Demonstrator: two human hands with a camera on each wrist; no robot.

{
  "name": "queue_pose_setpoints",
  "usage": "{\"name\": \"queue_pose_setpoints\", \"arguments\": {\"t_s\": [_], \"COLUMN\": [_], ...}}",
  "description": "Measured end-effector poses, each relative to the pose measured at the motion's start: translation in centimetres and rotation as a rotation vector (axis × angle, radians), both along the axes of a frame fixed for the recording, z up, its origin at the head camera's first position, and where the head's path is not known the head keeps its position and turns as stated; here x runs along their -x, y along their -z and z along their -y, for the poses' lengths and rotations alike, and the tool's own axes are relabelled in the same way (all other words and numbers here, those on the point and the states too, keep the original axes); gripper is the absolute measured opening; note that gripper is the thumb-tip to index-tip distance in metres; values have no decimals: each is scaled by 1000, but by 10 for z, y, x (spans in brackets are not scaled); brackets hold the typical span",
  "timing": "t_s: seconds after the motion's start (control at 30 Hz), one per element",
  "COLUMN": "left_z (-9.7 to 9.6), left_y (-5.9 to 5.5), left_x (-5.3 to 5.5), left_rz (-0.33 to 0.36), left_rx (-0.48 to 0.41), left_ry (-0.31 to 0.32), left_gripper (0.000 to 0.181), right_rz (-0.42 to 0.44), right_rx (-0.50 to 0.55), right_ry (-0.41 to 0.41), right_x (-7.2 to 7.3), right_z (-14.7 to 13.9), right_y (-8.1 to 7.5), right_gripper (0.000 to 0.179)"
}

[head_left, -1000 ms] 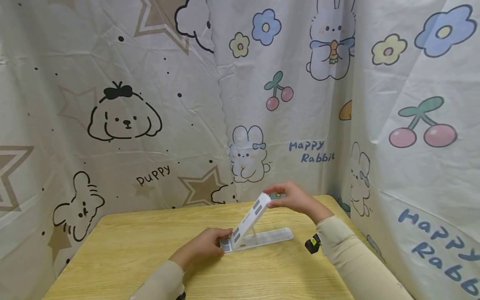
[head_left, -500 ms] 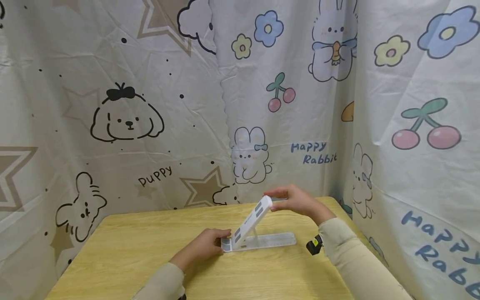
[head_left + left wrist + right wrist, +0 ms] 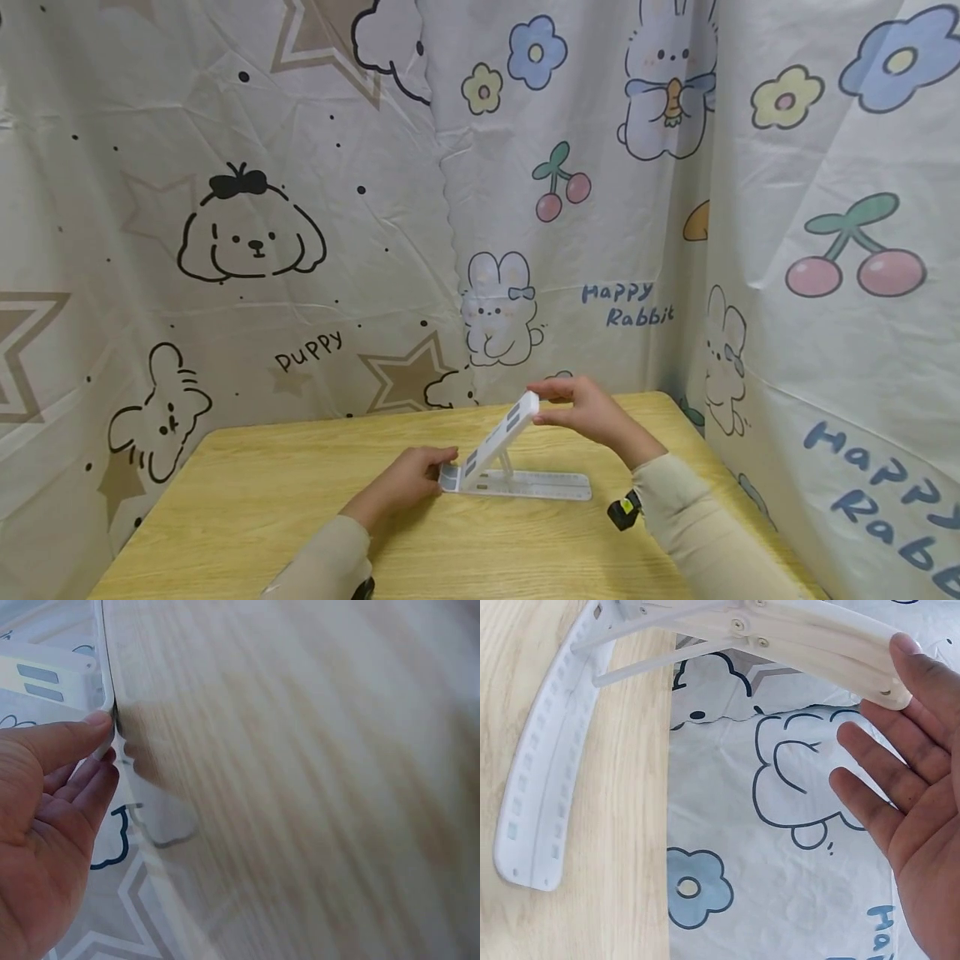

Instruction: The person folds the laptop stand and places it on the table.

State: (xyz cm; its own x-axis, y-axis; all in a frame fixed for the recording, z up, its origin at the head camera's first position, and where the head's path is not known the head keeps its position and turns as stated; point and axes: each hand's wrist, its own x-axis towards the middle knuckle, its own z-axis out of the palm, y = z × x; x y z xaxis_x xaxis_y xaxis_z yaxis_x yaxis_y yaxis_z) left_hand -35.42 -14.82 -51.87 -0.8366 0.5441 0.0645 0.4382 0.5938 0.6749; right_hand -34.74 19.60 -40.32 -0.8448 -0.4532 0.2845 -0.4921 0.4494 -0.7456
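A white folding laptop stand is unfolded on the table, its upper plate slanting up to the right above a slotted base. My left hand pinches the stand's left end, where plate and base meet. In the left wrist view, that thumb and the fingers close on the white edge. At the raised tip of the plate, my right hand grips between thumb and fingers. The right wrist view shows two thin support rods running from the plate to the slotted base.
The stand is on a light wood-grain table. A printed curtain hangs behind the table and another part of it along the right side. A black device sits at my right wrist.
The base has swung so that its right end is nearer to me, and the support rods show more. The raised plate leans slightly lower. Both hands keep their hold on the stand.
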Motion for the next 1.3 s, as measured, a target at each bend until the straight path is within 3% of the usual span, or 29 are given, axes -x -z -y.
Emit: {"name": "queue_pose_setpoints", "arguments": {"t_s": [0.3, 0.6, 0.8, 1.03, 1.2, 1.3], "left_z": [-6, -25, -39, -48, -54, -57], "left_y": [-3, -20, -34, -37, -39, -39], "left_x": [-9, -28, -41, -46, -45, -44], "left_rz": [-83, -106, -169, -220, -226, -246], "left_rx": [40, -128, -166, -149, -144, -143], "left_ry": [-45, -113, -126, -138, -171, -157], "left_gripper": [66, 59, 57, 59, 62, 62], "right_rz": [-12, 16, 58, 116, 187, 234], "right_rx": [32, -12, -73, -131, -173, -185], "right_ry": [-18, -25, -4, -28, -51, -55], "right_x": [3, 8, 8, 8, 8, 7], "right_z": [-6, -29, -49, -62, -68, -73], "right_y": [14, 38, 61, 88, 100, 105], "right_gripper": [51, 54, 52, 47, 52, 57]}}
